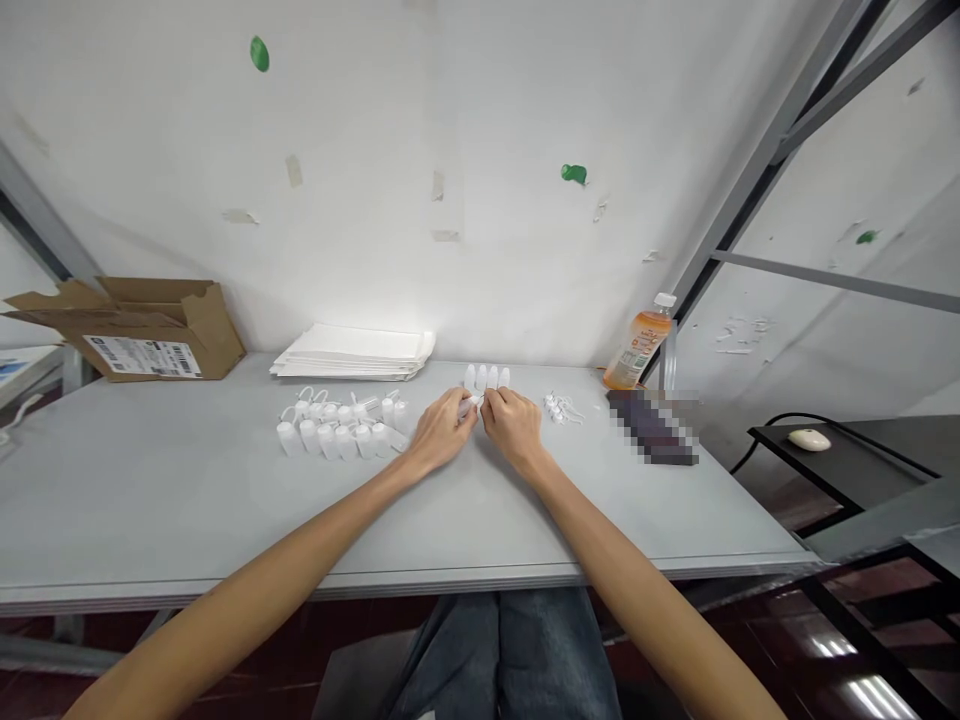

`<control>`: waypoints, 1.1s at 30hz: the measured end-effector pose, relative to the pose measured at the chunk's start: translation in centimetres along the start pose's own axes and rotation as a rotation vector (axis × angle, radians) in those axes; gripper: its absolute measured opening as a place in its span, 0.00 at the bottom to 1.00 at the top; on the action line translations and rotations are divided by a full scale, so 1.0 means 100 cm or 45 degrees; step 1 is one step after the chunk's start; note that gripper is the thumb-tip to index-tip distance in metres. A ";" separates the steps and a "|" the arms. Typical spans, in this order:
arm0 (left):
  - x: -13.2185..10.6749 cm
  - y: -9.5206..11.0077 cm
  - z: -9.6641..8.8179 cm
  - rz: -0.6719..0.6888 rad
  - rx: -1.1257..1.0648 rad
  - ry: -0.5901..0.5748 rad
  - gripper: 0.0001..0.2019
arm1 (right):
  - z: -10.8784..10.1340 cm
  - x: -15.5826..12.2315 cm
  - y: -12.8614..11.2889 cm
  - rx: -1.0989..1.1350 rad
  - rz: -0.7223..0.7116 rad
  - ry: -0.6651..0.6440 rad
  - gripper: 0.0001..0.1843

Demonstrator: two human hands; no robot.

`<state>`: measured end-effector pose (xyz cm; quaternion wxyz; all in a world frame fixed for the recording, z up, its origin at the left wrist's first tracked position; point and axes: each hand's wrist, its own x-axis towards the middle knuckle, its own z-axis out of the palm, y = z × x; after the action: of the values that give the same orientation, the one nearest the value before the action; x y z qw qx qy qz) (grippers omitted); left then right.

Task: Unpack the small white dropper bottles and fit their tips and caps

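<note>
My left hand (pixel 444 428) is closed around a small white plastic bottle (pixel 468 404), which lies tilted and mostly covered by the fingers. Right against the bottle's tip, my right hand (pixel 513 424) is closed in a pinch; what it grips is hidden by the fingers. Just behind both hands several uncapped-looking white bottles (pixel 487 377) stand in a short row. To the right lies a small pile of white caps with thin straps (pixel 561 408). Left of my hands is a group of similar white bottles (pixel 327 440), many with looped straps on top.
A stack of white sheets (pixel 352 353) lies by the wall, with an open cardboard box (pixel 161 335) at the back left. At the right stand an orange drink bottle (pixel 641 345) and a dark, pixelated flat object (pixel 651 428). The grey table (pixel 187 500) ends before my lap.
</note>
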<state>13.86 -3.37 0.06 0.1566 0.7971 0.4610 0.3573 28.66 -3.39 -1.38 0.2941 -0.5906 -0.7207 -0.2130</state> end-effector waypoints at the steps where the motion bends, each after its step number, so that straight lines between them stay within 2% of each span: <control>1: -0.001 0.001 0.000 0.005 0.009 -0.005 0.09 | -0.001 0.000 0.001 0.022 0.030 -0.009 0.15; 7: -0.005 0.004 0.002 0.000 0.039 0.007 0.11 | -0.009 0.003 0.004 0.246 0.260 0.008 0.15; 12: -0.005 0.003 -0.001 -0.051 0.040 0.018 0.13 | -0.014 0.004 0.004 0.402 0.364 -0.093 0.12; 15: -0.005 0.004 -0.002 -0.047 0.018 0.028 0.13 | -0.015 0.003 0.005 0.494 0.402 -0.153 0.11; 17: -0.005 0.004 -0.001 -0.049 0.002 0.030 0.13 | -0.016 0.003 0.006 0.600 0.403 -0.175 0.14; 20: -0.005 0.003 0.000 -0.048 -0.015 0.023 0.13 | -0.019 0.004 0.005 0.780 0.398 -0.145 0.19; 23: -0.005 0.004 -0.001 -0.031 -0.016 0.007 0.13 | -0.023 0.006 0.005 0.987 0.399 -0.121 0.16; 26: -0.006 0.007 -0.003 -0.032 -0.014 -0.010 0.12 | -0.024 0.008 0.005 1.216 0.412 -0.199 0.14; 33: -0.007 0.011 -0.008 -0.026 -0.066 -0.022 0.12 | -0.025 0.010 0.005 1.585 0.502 -0.492 0.22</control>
<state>13.76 -4.61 0.90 0.1847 0.7911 0.4585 0.3604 29.45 -4.21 1.08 0.4784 -0.4592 -0.6274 0.4083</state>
